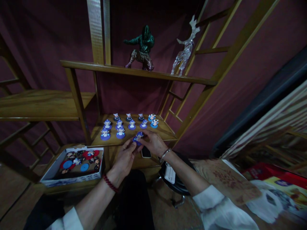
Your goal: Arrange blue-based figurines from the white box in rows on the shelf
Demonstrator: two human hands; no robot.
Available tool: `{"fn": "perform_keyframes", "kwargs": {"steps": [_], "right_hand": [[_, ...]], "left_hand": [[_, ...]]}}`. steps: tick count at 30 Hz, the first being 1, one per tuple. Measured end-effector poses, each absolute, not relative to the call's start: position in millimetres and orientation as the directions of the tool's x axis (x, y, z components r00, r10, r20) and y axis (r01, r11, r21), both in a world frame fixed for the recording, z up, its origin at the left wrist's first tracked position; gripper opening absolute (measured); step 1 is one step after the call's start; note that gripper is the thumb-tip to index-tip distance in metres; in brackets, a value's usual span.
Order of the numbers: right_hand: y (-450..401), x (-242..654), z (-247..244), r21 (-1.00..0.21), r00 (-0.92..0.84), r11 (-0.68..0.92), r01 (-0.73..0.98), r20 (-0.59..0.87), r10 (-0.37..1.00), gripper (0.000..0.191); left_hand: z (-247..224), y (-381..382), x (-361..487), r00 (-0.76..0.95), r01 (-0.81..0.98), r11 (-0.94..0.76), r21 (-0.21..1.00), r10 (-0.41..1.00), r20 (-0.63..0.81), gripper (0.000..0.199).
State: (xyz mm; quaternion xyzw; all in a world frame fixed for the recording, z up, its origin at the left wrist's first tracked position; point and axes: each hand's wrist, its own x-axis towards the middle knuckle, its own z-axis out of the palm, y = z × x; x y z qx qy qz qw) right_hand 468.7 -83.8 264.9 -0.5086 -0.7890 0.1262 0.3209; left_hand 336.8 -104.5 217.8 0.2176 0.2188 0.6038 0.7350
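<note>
A small purple-haired figurine point(138, 137) on a round purple base is held between both hands, in front of the shelf edge. My left hand point(124, 156) grips its base from the left with thumb and fingers. From the right, my right hand point(153, 142) closes its fingers on the same figurine. Behind it, on the wooden shelf point(96, 139), several similar purple figurines point(120, 132) stand in rows. Dark-based figurines point(128, 117) form the back row, and two with blue bases point(154, 123) are at the right.
An open box point(102, 169) of loose figurines and discs sits lower left. A phone point(146, 152) lies below the hands. Above, a green crouching statue point(144, 48) and a clear deer point(183, 54) stand on the upper shelf point(163, 75). A black stool point(182, 182) is at right.
</note>
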Motion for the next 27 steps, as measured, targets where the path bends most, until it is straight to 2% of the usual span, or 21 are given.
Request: {"fn": "perform_keyframes", "kwargs": {"steps": [5, 12, 16, 19, 21, 24, 27], "right_hand": [[-73, 471, 257, -0.562, -0.288, 0.465, 0.684, 0.377, 0.88, 0.021], [-52, 473, 250, -0.592, -0.246, 0.442, 0.674, 0.384, 0.89, 0.021], [-42, 471, 248, -0.575, -0.24, 0.457, 0.679, 0.414, 0.878, 0.02], [-36, 470, 246, -0.573, -0.245, 0.46, 0.678, 0.413, 0.877, 0.019], [-33, 468, 245, -0.574, -0.253, 0.46, 0.678, 0.405, 0.878, 0.019], [-32, 467, 244, -0.574, -0.274, 0.468, 0.672, 0.394, 0.877, 0.021], [-31, 465, 244, -0.576, -0.288, 0.474, 0.666, 0.388, 0.876, 0.023]], "left_hand": [[220, -101, 338, 0.113, -0.755, 0.14, 0.641, 0.99, -0.083, 0.011], [224, -104, 336, 0.095, -0.723, 0.148, 0.674, 0.989, -0.115, 0.015], [217, -104, 334, 0.02, -0.58, 0.08, 0.811, 0.996, -0.084, 0.02], [212, -103, 331, -0.073, -0.414, -0.062, 0.908, 0.997, 0.035, 0.024], [211, -104, 328, -0.097, -0.382, -0.183, 0.906, 0.983, 0.158, 0.026], [213, -107, 323, -0.063, -0.291, -0.343, 0.893, 0.938, 0.34, 0.03], [216, -110, 321, 0.045, -0.066, -0.444, 0.893, 0.893, 0.448, 0.04]]}}
